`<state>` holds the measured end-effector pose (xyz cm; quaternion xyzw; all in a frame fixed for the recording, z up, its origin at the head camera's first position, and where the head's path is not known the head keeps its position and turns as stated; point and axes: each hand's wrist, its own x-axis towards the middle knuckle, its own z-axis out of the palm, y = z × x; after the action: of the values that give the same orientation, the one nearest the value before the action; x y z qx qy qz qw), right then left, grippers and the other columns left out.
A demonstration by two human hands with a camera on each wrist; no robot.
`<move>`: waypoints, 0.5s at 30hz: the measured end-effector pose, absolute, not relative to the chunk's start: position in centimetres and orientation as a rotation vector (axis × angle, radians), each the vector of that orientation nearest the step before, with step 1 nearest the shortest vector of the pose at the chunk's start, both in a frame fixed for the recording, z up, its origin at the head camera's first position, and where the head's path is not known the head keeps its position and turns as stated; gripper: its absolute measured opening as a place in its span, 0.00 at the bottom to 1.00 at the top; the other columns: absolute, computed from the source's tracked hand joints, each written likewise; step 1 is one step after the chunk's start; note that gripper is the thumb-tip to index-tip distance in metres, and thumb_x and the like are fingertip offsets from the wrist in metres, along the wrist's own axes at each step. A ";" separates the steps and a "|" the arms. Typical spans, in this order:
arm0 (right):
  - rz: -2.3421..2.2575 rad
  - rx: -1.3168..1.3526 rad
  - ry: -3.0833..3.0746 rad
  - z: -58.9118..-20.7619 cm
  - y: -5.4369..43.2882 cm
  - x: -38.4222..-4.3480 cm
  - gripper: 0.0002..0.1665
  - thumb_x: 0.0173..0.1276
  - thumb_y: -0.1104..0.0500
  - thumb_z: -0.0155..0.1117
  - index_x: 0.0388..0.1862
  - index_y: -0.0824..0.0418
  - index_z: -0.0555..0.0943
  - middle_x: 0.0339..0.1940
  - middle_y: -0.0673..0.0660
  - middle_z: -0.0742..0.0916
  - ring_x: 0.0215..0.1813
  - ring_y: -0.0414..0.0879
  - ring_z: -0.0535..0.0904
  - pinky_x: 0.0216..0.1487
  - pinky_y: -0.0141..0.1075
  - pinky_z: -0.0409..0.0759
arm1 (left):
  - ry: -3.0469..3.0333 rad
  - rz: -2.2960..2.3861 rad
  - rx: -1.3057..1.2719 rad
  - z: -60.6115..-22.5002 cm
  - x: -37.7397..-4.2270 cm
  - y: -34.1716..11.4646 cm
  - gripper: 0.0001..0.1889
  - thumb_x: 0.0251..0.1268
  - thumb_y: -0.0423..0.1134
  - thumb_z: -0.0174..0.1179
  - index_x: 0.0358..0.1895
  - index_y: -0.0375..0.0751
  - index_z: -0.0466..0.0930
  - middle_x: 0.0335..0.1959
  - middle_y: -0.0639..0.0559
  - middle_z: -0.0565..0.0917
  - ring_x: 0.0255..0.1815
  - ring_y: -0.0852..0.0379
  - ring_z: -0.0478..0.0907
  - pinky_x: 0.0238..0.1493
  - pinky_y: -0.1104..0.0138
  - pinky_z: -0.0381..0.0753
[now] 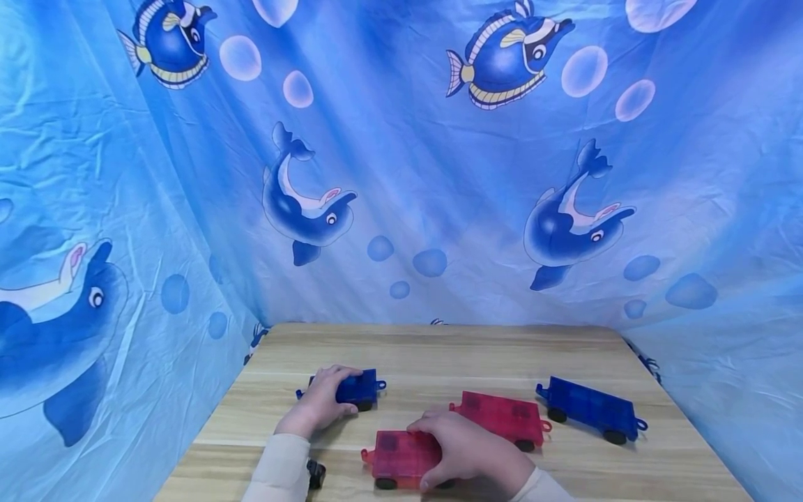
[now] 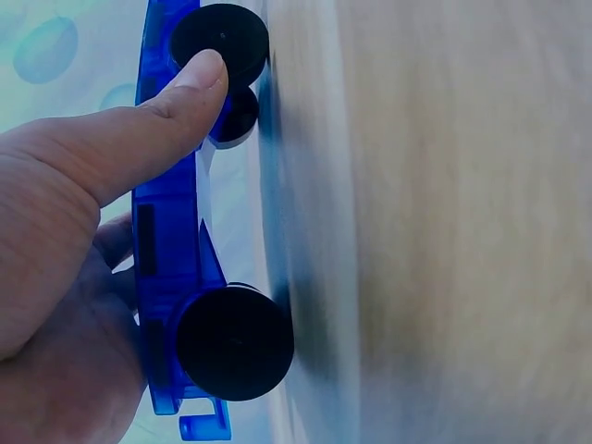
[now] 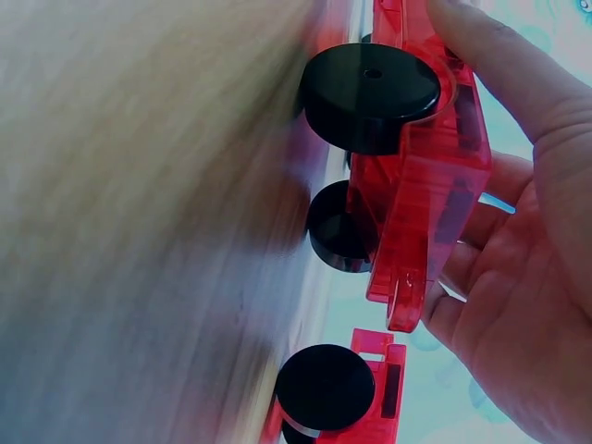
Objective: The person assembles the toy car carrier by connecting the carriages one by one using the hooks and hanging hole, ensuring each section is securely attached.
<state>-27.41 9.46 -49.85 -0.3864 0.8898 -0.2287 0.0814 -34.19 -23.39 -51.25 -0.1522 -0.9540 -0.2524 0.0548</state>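
Observation:
My left hand grips a translucent blue toy wagon at the left of the table. In the left wrist view my thumb lies against one black wheel of this wagon, with fingers on its far side. Nearer the front, my right hand holds a translucent red toy wagon across its flat top. The right wrist view shows that red wagon with its wheels facing the wood and my thumb along its side. Just behind my right hand stands a second red wagon.
A second blue wagon stands slanted at the right, its hook towards the red one. Beside my left sleeve is a small black object. Blue sea-print cloth rises behind and at both sides of the wooden table.

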 end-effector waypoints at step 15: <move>-0.659 -1.093 2.687 -49.9 9.3 -27.4 0.47 0.52 0.35 0.84 0.71 0.43 0.79 0.54 0.38 0.81 0.53 0.32 0.74 0.55 0.36 0.81 | -2.879 -0.787 -0.433 -51.4 -33.9 -23.8 0.36 0.56 0.44 0.81 0.70 0.56 0.80 0.68 0.50 0.78 0.71 0.39 0.69 0.66 0.37 0.74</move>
<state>-27.36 9.26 -49.87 -0.3661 0.9001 -0.2209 0.0831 -33.86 -23.80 -51.36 -0.1434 -0.9528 -0.2603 0.0628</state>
